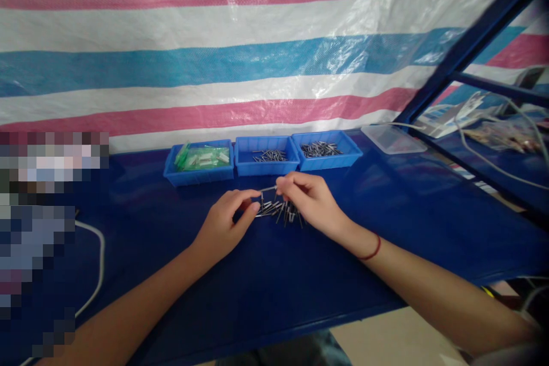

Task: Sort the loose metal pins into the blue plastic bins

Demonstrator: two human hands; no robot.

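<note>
A thin metal pin like a blind rivet (269, 189) is pinched between the thumb and forefinger of my right hand (309, 197). It points left, its far end close to the forefinger of my left hand (229, 214). The left thumb and forefinger are curved with a small gap between them; whether they touch the rivet I cannot tell. Under and between both hands lies a loose pile of rivets (274, 209) with silvery sleeves and dark shafts, partly hidden by my right hand.
Behind the hands, three blue bins stand in a row: a left bin (199, 177) with green plastic bags, a middle bin (266, 169) and a right bin (332, 161) with rivets. A clear plastic lid (394, 140) lies right. A white cable (102, 251) runs along the left.
</note>
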